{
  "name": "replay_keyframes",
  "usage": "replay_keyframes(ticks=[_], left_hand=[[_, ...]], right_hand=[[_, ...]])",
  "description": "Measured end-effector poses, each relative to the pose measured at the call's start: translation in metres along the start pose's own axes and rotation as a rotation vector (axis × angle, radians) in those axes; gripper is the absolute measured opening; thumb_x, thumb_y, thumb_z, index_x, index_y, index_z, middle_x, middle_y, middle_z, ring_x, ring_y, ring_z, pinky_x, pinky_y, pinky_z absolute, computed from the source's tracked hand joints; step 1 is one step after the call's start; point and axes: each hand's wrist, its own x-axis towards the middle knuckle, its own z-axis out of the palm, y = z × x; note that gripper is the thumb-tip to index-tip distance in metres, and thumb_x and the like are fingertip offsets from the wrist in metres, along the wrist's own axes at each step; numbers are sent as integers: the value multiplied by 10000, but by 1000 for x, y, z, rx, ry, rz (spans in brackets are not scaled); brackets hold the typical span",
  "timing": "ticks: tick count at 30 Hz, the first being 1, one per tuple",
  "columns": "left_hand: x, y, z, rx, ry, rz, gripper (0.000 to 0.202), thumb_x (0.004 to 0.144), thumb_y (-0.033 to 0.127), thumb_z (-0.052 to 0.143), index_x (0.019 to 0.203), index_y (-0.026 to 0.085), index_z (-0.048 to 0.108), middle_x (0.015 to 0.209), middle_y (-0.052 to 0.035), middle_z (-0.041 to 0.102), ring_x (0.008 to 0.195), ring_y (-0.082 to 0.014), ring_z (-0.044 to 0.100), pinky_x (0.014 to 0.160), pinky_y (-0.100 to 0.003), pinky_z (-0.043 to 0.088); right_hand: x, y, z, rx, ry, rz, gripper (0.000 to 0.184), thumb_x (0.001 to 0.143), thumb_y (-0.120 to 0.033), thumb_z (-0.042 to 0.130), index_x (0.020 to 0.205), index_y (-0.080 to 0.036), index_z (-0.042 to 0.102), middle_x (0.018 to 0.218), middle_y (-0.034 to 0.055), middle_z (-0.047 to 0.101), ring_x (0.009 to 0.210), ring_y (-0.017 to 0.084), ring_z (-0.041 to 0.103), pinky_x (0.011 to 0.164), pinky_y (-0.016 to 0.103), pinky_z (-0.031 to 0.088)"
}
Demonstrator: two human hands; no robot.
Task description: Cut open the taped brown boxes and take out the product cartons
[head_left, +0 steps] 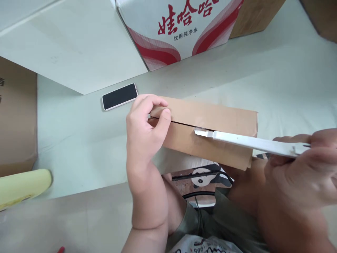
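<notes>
the right hand (297, 172) is nearest the viewer, its grip pressed together around the handle of a white utility knife (252, 142). the knife runs out leftward from that grip, and its blade tip rests against the brown cardboard box (210, 130) just below the slit between the flaps. whether the tip has entered the cardboard cannot be told.

the left hand (144, 137) is at the far-left end of the box from the knife grip. its thumb and forefinger are pinching the edge of the upper flap right at the slit, the remaining fingers curled in. the forearm comes up from below, beside a knee in olive shorts.

the box lies on its long side between the two grips, over the person's lap and the pale floor (79, 140). the slit is open as a thin dark line running from the left grip toward the blade.

just beyond the left grip, a phone (119, 96) with a dark screen lies flat on the floor, apart from the box. well to the left of that grip a pale yellow roll (23, 186) lies near a large brown carton (17, 116) at the frame edge.

farthest out, past both grips, stands a white carton with red printing (181, 28), with another brown box (255, 15) touching its right side.
</notes>
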Motion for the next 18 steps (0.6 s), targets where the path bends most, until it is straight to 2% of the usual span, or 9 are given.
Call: replay_keyframes(ticks=[2, 4, 8, 12, 15, 18], left_hand=[[0, 1, 1, 4, 3, -10, 144, 887, 114, 631, 863, 251, 667, 956, -17, 679, 930, -177, 660, 742, -338, 522], [0, 1, 1, -2, 4, -4, 168, 886, 91, 631, 861, 253, 663, 947, -18, 674, 920, -176, 659, 713, -331, 517], [1, 0, 2, -14, 11, 8, 160, 875, 89, 640, 857, 245, 672, 933, -24, 672, 900, -174, 650, 688, -323, 510], [1, 2, 3, -22, 20, -21, 130, 869, 115, 638, 847, 238, 675, 940, -27, 679, 904, -176, 654, 671, -314, 495], [1, 3, 3, -9, 11, -37, 130, 873, 121, 612, 847, 235, 667, 947, -32, 678, 919, -184, 649, 688, -314, 497], [0, 3, 2, 1, -2, -45, 116, 880, 139, 610, 852, 239, 662, 962, -37, 681, 921, -188, 644, 702, -317, 504]], right_hand=[[1, 4, 0, 21, 22, -8, 685, 726, -849, 729, 614, -237, 444, 506, -8, 439, 432, 127, 457, 390, 322, 286], [2, 6, 1, 89, -19, 22, 632, 754, -796, 763, 670, -244, 466, 512, -33, 414, 419, 110, 402, 383, 304, 282], [1, 6, -3, 150, -29, 34, 482, 815, -684, 792, 747, -233, 634, 580, -22, 510, 437, 95, 417, 386, 285, 268], [-1, 2, -18, 151, -197, 144, 435, 725, -620, 891, 755, -218, 728, 566, -14, 556, 424, 104, 466, 351, 278, 263], [-3, -3, -25, 108, -305, 228, 260, 720, -414, 944, 796, -248, 759, 585, -19, 615, 427, 103, 512, 360, 251, 324], [-5, -6, -21, 223, -247, 243, 154, 785, -361, 892, 852, -266, 792, 532, -26, 590, 416, 130, 515, 367, 279, 398]])
